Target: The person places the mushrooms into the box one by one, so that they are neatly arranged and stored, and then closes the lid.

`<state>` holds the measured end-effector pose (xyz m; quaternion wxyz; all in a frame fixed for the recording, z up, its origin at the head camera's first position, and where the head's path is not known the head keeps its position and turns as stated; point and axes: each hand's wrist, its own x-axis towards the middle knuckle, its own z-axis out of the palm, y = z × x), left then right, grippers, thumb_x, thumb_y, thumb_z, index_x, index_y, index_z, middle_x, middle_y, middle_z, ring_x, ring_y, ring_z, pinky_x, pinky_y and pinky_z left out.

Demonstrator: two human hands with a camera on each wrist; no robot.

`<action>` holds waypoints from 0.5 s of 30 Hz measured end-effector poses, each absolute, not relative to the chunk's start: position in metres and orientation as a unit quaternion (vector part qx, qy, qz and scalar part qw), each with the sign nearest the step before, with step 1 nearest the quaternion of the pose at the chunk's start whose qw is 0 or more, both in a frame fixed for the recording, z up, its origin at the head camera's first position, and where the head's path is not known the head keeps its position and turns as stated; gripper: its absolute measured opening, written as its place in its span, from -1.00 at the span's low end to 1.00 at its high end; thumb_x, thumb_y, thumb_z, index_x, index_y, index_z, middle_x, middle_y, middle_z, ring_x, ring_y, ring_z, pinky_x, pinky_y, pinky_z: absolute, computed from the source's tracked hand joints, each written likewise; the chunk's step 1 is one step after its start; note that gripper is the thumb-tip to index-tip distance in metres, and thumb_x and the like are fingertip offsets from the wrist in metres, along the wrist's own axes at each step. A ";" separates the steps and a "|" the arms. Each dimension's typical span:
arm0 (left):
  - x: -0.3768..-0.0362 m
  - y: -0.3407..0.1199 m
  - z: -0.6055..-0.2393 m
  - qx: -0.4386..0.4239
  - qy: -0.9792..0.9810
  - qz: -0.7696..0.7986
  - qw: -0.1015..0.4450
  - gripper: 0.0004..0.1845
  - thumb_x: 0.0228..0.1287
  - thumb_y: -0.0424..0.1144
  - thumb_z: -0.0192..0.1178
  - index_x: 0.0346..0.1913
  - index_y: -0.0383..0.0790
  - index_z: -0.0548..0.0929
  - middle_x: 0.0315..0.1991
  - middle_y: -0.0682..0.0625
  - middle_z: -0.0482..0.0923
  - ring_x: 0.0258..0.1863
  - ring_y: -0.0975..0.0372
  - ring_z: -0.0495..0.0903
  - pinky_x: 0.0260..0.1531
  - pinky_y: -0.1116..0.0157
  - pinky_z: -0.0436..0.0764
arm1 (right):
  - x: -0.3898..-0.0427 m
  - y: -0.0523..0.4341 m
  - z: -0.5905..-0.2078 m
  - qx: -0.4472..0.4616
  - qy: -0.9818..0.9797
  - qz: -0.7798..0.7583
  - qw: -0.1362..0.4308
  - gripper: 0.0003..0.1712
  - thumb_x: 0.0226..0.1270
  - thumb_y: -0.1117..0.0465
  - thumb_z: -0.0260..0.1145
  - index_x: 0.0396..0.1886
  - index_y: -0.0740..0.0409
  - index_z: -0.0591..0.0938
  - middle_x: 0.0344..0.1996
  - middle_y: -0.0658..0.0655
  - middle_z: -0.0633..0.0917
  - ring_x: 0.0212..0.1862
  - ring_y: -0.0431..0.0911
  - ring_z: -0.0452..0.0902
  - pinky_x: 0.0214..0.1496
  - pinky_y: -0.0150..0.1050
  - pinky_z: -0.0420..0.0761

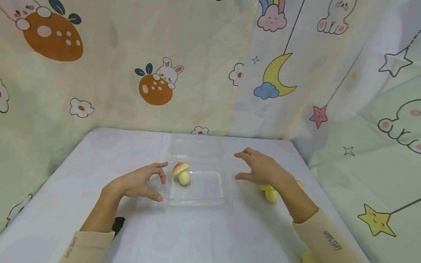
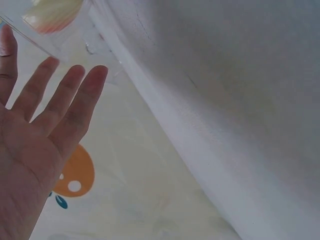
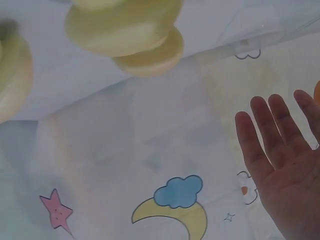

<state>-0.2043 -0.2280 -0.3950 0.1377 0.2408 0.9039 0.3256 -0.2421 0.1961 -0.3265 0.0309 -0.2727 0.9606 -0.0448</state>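
A clear plastic clamshell box [image 1: 207, 186] lies with its lid [image 1: 197, 148] folded back toward the far side of the table. Inside its left part rests a toy mushroom [image 1: 184, 178] with a red and yellow cap. My left hand [image 1: 141, 182] is spread at the box's left side, fingers apart and holding nothing; in the left wrist view its fingertips come right up to the clear plastic. My right hand [image 1: 261, 168] hovers to the right of the box, fingers loosely extended, nothing in it. Below the right wrist sits a yellow mushroom [image 1: 271, 195], partly hidden by the forearm.
Another mushroom [image 1: 300, 185] peeks out past the right forearm. A yellow piece [image 1: 307, 256] shows under the right sleeve at the bottom edge. The white table [image 1: 158, 233] meets a printed cloth backdrop [image 1: 204, 73] at its far edge.
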 end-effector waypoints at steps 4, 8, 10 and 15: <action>-0.203 -0.228 -0.395 0.240 0.904 0.326 0.137 -0.50 -0.05 0.11 0.62 -0.16 0.01 0.58 0.63 -0.14 0.10 0.57 -0.20 0.09 0.41 -0.25 0.24 | -0.246 0.220 -0.329 -0.261 0.962 -0.063 0.046 -0.11 0.30 -0.27 0.43 0.50 0.02 0.42 0.37 0.13 0.46 0.38 0.14 0.43 0.29 0.19 0.53; -0.203 -0.228 -0.394 0.241 0.903 0.329 0.134 -0.50 -0.05 0.11 0.62 -0.17 0.00 0.58 0.62 -0.15 0.11 0.57 -0.21 0.10 0.40 -0.26 0.24 | -0.248 0.244 -0.329 -0.254 0.963 -0.078 0.044 -0.12 0.32 -0.24 0.42 0.50 0.08 0.42 0.38 0.20 0.43 0.42 0.21 0.34 0.35 0.25 0.45; -0.203 -0.228 -0.394 0.241 0.902 0.333 0.135 -0.50 -0.05 0.09 0.62 -0.16 -0.01 0.58 0.62 -0.16 0.10 0.57 -0.21 0.10 0.40 -0.26 0.25 | -0.249 0.255 -0.330 -0.251 0.963 -0.084 0.042 -0.12 0.33 -0.23 0.42 0.49 0.11 0.42 0.39 0.25 0.42 0.41 0.25 0.32 0.36 0.28 0.42; -0.203 -0.228 -0.394 0.239 0.899 0.338 0.141 -0.50 -0.05 0.09 0.62 -0.16 -0.02 0.58 0.62 -0.16 0.10 0.56 -0.22 0.11 0.37 -0.26 0.29 | -0.246 0.278 -0.339 -0.243 0.965 -0.096 0.039 -0.09 0.33 -0.27 0.40 0.48 0.17 0.41 0.38 0.30 0.42 0.38 0.32 0.32 0.33 0.32 0.42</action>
